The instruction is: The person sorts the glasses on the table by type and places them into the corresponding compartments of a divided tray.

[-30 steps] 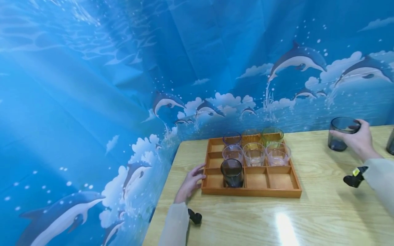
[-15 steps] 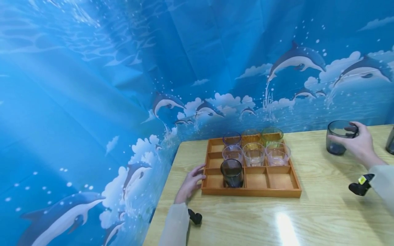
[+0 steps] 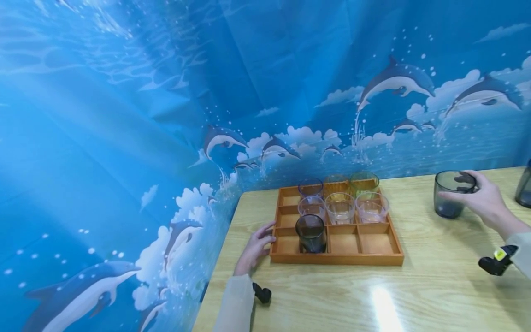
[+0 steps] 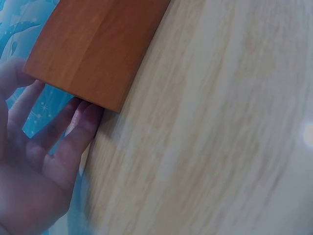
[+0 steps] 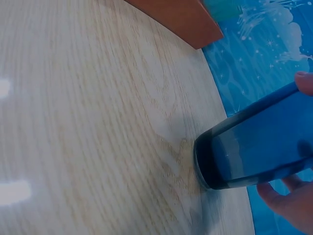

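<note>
My right hand [image 3: 485, 197] grips a dark grey drinking glass [image 3: 447, 207] near its rim, thumb on one side and fingers on the other. The right wrist view shows the glass [image 5: 259, 142] close above or on the table; I cannot tell whether it touches. My left hand [image 3: 254, 249] rests its fingertips against the left side of a wooden compartment tray [image 3: 336, 258]; in the left wrist view the fingers [image 4: 73, 142] are loosely extended along the tray's end. Another dark glass [image 3: 311, 234] stands in the tray's front row. Behind it are several clear and tinted glasses [image 3: 341, 210].
One more dark glass [image 3: 524, 189] stands at the right edge of the head view. A blue dolphin-print backdrop [image 3: 290, 92] closes off the table [image 3: 323, 295] at the back and left. Bare front-row compartments [image 3: 377, 240] lie right of the tray's dark glass.
My right hand has moved the dark glass slightly left and toward the front of the table. The left hand and tray hold their place, while the head view shifts a little.
</note>
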`<state>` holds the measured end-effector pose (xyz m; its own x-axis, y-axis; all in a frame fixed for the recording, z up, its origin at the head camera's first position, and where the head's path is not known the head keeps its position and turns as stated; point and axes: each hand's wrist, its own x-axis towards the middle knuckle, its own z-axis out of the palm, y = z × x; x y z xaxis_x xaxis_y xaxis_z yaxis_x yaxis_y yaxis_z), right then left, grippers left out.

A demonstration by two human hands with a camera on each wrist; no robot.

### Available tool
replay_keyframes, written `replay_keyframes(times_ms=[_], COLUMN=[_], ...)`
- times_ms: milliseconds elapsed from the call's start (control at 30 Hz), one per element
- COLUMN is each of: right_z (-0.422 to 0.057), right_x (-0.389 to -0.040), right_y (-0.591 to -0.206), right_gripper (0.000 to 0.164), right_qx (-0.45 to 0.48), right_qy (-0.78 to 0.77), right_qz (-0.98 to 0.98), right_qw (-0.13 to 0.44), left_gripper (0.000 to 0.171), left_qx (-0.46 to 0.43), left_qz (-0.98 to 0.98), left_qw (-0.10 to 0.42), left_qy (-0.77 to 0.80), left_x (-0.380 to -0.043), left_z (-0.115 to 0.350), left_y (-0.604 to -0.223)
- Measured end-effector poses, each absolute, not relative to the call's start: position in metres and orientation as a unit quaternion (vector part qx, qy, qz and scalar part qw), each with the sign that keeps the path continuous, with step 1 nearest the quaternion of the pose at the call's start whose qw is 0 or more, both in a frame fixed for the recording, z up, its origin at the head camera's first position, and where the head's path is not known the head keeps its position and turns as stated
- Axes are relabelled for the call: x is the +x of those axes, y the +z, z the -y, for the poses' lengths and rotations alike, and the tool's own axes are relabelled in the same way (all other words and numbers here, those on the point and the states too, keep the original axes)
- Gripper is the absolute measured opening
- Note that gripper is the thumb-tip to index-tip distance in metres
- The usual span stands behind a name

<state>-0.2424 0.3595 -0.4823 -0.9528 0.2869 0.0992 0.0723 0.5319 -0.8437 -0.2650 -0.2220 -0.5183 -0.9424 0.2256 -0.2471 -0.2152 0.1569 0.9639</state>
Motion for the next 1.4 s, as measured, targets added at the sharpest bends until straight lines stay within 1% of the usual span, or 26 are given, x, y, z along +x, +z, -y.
replay_keyframes(times_ms=[167,467,700,833,1067,1267,1400], right_z=[-0.354,-0.342,-0.330,-0.321,-0.309,-0.298,-0.289], right_x=[-0.235,-0.223,-0.211,-0.204,-0.195,-0.188,-0.183], right_y=[-0.480,-0.475,-0.466,-0.459,-0.448,-0.440,-0.432], right_gripper=[0.099,0.095,0.086,0.085,0.077,0.075,0.074], right_qx=[-0.089,-0.059,-0.025,-0.015,0.006,0.024,0.035], right_qy=[0.469,0.494,0.508,0.506,0.521,0.534,0.542], right_qz=[0.872,0.861,0.855,0.856,0.847,0.838,0.833], right_qw=[0.107,0.104,0.103,0.103,0.105,0.108,0.103], left_gripper=[0.051,0.050,0.048,0.048,0.049,0.051,0.052], left_qx=[0.008,0.016,0.014,0.010,0.009,0.016,0.017], left_qz=[-0.747,-0.749,-0.752,-0.755,-0.753,-0.750,-0.748], left_qw=[0.159,0.146,0.148,0.150,0.151,0.151,0.160], left_qy=[0.646,0.646,0.642,0.638,0.640,0.644,0.644], left_x=[-0.270,-0.269,-0.269,-0.269,-0.269,-0.270,-0.265], left_z=[0.224,0.224,0.224,0.224,0.224,0.225,0.223], left_y=[-0.530,-0.532,-0.532,-0.531,-0.532,-0.534,-0.522])
